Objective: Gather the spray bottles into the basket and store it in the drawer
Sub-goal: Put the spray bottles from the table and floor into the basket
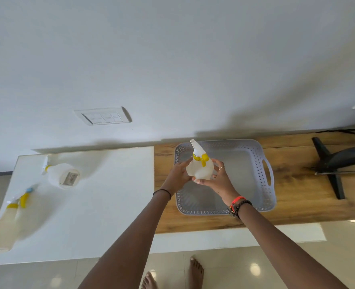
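both hands [199,178] clasp the spray bottle [200,166] over the basket [265,197].

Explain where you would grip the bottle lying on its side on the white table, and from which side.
Grip the round body of the lying bottle from above, fingers across its width. Its base faces the person and the thin nozzle points toward the wall, so the wide middle is the firmest hold.

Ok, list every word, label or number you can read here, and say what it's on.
None can be read.
Sticker on the base of the lying spray bottle: print too blurred.
Wall switch plate: no legible marks.
Spray bottle held over the basket: no label showing.
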